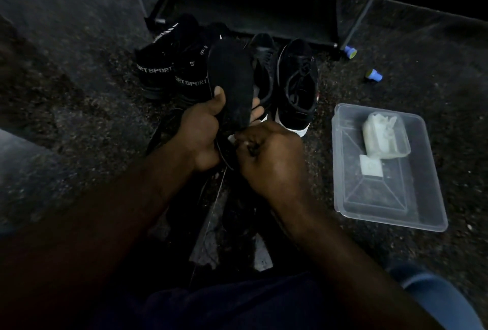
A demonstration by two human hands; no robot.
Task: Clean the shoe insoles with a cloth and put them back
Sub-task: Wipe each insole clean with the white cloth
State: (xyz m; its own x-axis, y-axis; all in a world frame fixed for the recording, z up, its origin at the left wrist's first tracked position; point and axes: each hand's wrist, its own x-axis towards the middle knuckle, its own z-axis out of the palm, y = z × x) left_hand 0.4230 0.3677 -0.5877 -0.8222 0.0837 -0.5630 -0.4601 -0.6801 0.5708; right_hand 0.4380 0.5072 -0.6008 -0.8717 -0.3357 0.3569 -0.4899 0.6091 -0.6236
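Black insole [232,76], lower edge in left hand [201,130]

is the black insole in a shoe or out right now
Out: the left hand grips the insole, lifted clear of the shoes behind it.

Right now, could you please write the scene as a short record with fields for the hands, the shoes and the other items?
left hand: grips black insole
right hand: pinches white cloth at the insole's lower end
shoes: black SPORT shoes left; black lace-up sneakers beside them
right side: clear plastic container holding whitish packet
behind: shoe rack
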